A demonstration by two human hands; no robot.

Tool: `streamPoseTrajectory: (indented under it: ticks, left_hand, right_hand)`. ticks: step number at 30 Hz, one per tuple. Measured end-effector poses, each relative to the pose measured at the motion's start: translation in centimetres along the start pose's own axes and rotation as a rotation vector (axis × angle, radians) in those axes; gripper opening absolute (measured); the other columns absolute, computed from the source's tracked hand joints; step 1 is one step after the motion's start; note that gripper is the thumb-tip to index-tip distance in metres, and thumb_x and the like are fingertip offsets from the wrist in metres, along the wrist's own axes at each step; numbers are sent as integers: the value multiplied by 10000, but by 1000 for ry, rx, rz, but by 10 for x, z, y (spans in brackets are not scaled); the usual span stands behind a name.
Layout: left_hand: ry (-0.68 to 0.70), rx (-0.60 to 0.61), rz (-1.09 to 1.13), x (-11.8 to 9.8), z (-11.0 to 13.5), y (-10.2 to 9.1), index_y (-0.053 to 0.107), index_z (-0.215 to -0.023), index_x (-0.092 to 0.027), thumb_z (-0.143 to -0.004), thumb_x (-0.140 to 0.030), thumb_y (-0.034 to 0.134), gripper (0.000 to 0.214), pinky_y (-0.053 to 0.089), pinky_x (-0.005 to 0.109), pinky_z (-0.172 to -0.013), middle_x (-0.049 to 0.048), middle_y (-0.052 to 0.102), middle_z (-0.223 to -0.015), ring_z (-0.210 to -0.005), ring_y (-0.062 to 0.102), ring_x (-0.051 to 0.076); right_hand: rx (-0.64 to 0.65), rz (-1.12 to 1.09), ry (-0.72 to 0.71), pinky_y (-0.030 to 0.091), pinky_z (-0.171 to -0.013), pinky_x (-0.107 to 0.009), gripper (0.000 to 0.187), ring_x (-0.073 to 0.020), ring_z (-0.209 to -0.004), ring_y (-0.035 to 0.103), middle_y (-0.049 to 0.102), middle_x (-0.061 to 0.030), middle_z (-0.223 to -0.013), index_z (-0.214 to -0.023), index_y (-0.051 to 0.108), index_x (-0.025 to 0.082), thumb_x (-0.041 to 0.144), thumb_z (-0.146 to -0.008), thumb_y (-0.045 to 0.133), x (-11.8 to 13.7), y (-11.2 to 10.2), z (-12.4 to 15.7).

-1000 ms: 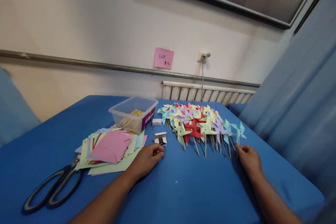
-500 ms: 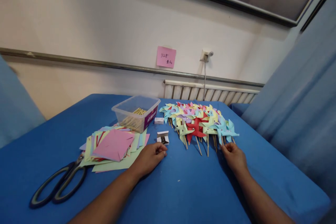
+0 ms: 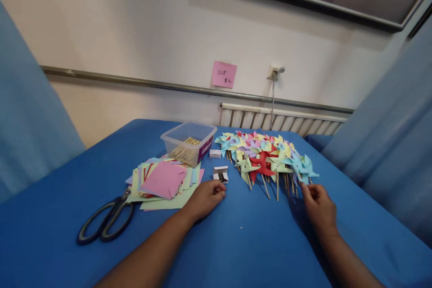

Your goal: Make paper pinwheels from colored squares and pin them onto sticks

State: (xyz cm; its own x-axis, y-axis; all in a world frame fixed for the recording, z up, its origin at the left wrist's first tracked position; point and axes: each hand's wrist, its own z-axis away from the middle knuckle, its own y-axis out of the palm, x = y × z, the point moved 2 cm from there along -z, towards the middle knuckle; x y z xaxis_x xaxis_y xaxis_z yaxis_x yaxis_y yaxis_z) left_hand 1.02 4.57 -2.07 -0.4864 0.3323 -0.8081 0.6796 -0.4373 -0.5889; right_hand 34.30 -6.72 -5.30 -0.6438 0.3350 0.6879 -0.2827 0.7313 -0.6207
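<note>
My right hand (image 3: 317, 204) lies on the blue table (image 3: 236, 243) with its fingertips pinched at the wooden stick of a light-blue paper pinwheel (image 3: 303, 166). That pinwheel lies at the right edge of a fanned pile of several coloured pinwheels (image 3: 259, 155). My left hand (image 3: 205, 198) rests on the cloth with curled fingers, thumb and fingertip together just below a small open white box (image 3: 221, 174). Whether it holds anything is too small to see.
A stack of coloured paper squares (image 3: 165, 180) lies left of my left hand, with large black scissors (image 3: 104, 222) beside it. A clear plastic tub of wooden sticks (image 3: 189, 144) and another small white box (image 3: 215, 153) sit behind. Blue curtains (image 3: 388, 135) flank the table.
My right hand carried the light-blue pinwheel leftward from beside the pile onto its right edge. My left hand stayed in place. The camera view shifted left.
</note>
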Motion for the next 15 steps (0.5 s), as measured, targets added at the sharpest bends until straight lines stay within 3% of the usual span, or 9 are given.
streamPoseTrajectory:
  ticks: [5,15]
  left_hand:
    - [-13,-5,-7,-1,3,1,653,-905,-180,-738,-275,525,230,422,264,-665,32,672,-831,-759,614,179]
    - [15,1,5,1,2,1,639,-881,-180,-745,-275,530,199,424,259,-656,29,670,-817,-746,613,173]
  right_hand:
    - [73,59,-192,391,-563,-268,333,-194,-592,601,651,-38,-659,-806,583,197,519,-777,505,22,13,15]
    - [196,196,-176,359,-542,-263,310,-186,-609,602,633,-20,-658,-897,557,195,479,-816,465,20,13,16]
